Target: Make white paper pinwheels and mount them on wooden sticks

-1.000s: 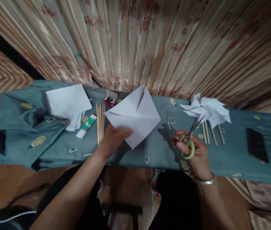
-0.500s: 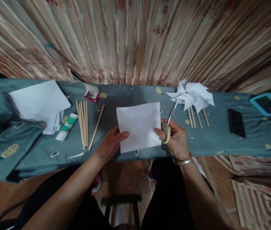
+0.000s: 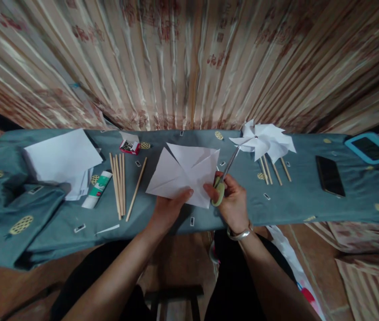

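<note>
A square sheet of white paper (image 3: 189,171), with slits running in from its corners, is held up over the cloth-covered table. My left hand (image 3: 171,207) grips its lower edge, thumb on top and the other fingers hidden beneath. On the other side, my right hand (image 3: 231,198) has scissors (image 3: 221,189) with light green handles, blades pointing up and away. The right thumb lies at the paper's right edge. Beyond the scissor tips lie white paper pinwheels (image 3: 264,138) on wooden sticks.
Left on the table (image 3: 162,225) are white sheets (image 3: 62,154), a glue stick (image 3: 97,189), several wooden sticks (image 3: 118,185) and a red box of small metal pins (image 3: 130,146). A black phone (image 3: 330,175) and a blue-framed tablet (image 3: 372,148) lie right. A curtain (image 3: 189,67) hangs behind.
The paper has turned in my hands, and its slits now show open. My left hand has shifted right along the lower edge. The scissors stay in my right hand, which moved slightly left.
</note>
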`<state>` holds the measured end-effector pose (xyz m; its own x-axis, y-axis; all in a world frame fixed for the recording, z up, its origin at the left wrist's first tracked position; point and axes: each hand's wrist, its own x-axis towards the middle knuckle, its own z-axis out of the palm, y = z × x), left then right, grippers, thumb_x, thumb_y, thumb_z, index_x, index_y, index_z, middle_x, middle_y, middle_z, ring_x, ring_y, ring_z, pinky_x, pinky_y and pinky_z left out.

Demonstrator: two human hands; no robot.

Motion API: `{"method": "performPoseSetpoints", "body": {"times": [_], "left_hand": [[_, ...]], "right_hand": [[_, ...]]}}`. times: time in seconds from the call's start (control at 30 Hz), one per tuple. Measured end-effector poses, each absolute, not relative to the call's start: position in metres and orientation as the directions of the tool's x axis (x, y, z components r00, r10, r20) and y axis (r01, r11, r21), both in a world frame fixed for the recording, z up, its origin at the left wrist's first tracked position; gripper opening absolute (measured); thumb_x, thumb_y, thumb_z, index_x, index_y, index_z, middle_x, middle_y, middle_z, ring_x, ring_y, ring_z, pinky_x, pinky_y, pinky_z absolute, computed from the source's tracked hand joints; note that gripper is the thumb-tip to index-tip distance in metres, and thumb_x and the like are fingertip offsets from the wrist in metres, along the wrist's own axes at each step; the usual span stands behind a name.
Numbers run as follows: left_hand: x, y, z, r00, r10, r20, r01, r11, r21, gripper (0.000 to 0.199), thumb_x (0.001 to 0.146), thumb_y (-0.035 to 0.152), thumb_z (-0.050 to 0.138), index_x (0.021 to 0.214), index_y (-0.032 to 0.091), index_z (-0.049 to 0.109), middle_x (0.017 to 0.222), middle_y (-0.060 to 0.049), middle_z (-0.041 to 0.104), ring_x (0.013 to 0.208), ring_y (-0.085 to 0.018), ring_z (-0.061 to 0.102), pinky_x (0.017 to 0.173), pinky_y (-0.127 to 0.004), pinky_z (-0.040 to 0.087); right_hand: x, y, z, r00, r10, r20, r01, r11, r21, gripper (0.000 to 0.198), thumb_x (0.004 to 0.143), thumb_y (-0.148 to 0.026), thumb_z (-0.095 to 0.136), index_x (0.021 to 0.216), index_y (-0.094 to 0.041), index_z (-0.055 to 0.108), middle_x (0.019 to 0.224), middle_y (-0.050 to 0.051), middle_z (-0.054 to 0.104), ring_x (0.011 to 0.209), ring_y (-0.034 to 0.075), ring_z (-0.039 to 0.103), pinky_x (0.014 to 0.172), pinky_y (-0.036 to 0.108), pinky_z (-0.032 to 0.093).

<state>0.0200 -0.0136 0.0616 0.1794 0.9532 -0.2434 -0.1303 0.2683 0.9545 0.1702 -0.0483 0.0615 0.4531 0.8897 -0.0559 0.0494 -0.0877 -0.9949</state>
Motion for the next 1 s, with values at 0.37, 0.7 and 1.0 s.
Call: {"method": "performPoseSetpoints", "body": {"times": [0.37, 0.7, 1.0], "left_hand": [[-0.027, 0.021, 0.065, -0.046, 0.997, 0.065, 0.093, -0.06, 0.994, 0.032, 0.068, 0.033, 0.074, 0.095, 0.018, 0.065, 0.097, -0.007, 0.074, 0.089, -0.023, 0.067, 0.086, -0.038, 0.055], [-0.02, 0.015, 0.068, 0.039, 0.999, -0.034, 0.046, 0.033, 0.998, 0.034, 0.068, 0.03, 0.073, 0.1, 0.02, 0.065, 0.09, -0.004, 0.071, 0.094, -0.025, 0.065, 0.087, -0.037, 0.052], [-0.016, 0.01, 0.068, 0.082, 0.995, -0.055, 0.044, 0.052, 0.998, 0.028, 0.069, 0.028, 0.073, 0.096, 0.022, 0.066, 0.085, -0.004, 0.072, 0.094, -0.026, 0.065, 0.094, -0.041, 0.049]], "right_hand": [[0.176, -0.077, 0.069, -0.244, 0.931, -0.27, 0.346, -0.177, -0.921, 0.044, 0.079, -0.055, 0.069, 0.104, -0.019, 0.067, 0.081, 0.003, 0.073, 0.073, 0.017, 0.066, 0.069, 0.028, 0.049], [0.174, -0.08, 0.065, -0.312, 0.892, -0.326, 0.309, -0.229, -0.923, 0.034, 0.081, -0.044, 0.069, 0.103, -0.019, 0.067, 0.079, 0.002, 0.071, 0.069, 0.015, 0.062, 0.063, 0.026, 0.047], [0.176, -0.078, 0.062, -0.313, 0.894, -0.321, 0.299, -0.228, -0.927, 0.035, 0.08, -0.045, 0.069, 0.103, -0.018, 0.068, 0.077, 0.002, 0.069, 0.066, 0.013, 0.058, 0.056, 0.023, 0.044]]}}
